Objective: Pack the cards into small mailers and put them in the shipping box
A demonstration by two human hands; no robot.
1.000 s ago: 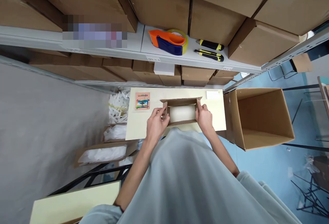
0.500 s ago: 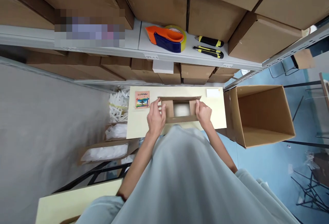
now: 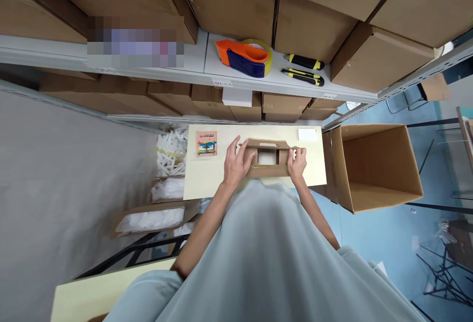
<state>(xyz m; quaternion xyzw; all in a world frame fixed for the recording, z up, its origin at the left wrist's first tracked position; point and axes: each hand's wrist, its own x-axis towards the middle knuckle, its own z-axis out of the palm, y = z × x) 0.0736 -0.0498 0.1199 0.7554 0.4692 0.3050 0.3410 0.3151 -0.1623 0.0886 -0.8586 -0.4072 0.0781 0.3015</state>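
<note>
A small brown cardboard box (image 3: 271,170) lies on the pale yellow table in front of me, its flaps partly standing and a rectangular opening showing white inside. My left hand (image 3: 235,165) is at the box's left end, fingers spread and thumb over the left flap. At the right end, my right hand (image 3: 296,164) pinches the edge near the far flap. To the left of the box lies a pink printed card or packet (image 3: 206,144) with a colourful picture. A small white item (image 3: 307,134) sits near the table's far right corner.
Above the table (image 3: 207,179), a shelf (image 3: 203,55) bears an orange and blue tape dispenser (image 3: 244,59), box cutters (image 3: 305,61) and large cartons (image 3: 314,26). A big open carton (image 3: 380,164) stands at the right. White packing material (image 3: 170,154) is at the left.
My left hand has moved right and its fingers have spread. The box has shifted slightly right, its far flap now leaning more into view. My right hand still grips the right end.
</note>
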